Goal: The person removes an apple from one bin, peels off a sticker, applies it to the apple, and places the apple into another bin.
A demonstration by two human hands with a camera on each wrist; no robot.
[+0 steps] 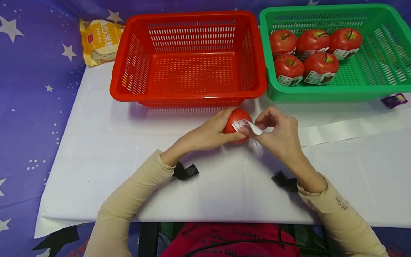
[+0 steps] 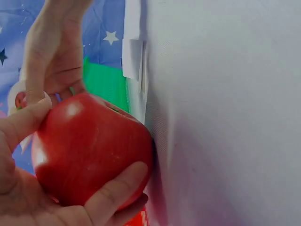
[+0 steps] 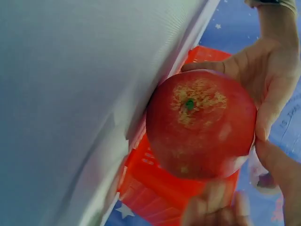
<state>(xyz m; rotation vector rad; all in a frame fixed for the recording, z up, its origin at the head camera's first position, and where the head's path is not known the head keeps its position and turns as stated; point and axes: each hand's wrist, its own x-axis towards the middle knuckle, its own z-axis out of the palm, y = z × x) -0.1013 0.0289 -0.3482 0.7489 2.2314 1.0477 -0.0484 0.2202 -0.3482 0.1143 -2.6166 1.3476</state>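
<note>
On the table just in front of the red basket, my left hand (image 1: 210,131) grips a red apple (image 1: 237,117), thumb on the near side and fingers round the far side. A printed white label (image 1: 255,129) lies partly against the apple's skin, its other end curled away. My right hand (image 1: 284,134) pinches that loose end at the apple's right side. In the left wrist view, fingers and thumb wrap the apple (image 2: 94,141). The right wrist view shows the apple's (image 3: 202,136) stem end, with right fingers blurred below it.
A red basket (image 1: 189,95) stands behind the hands. Beside it, a green basket (image 1: 337,89) holds several labelled apples (image 1: 321,66). A yellow noodle packet (image 1: 102,41) lies at back left. A white strip (image 1: 340,130) and a small purple packet (image 1: 395,100) lie at right.
</note>
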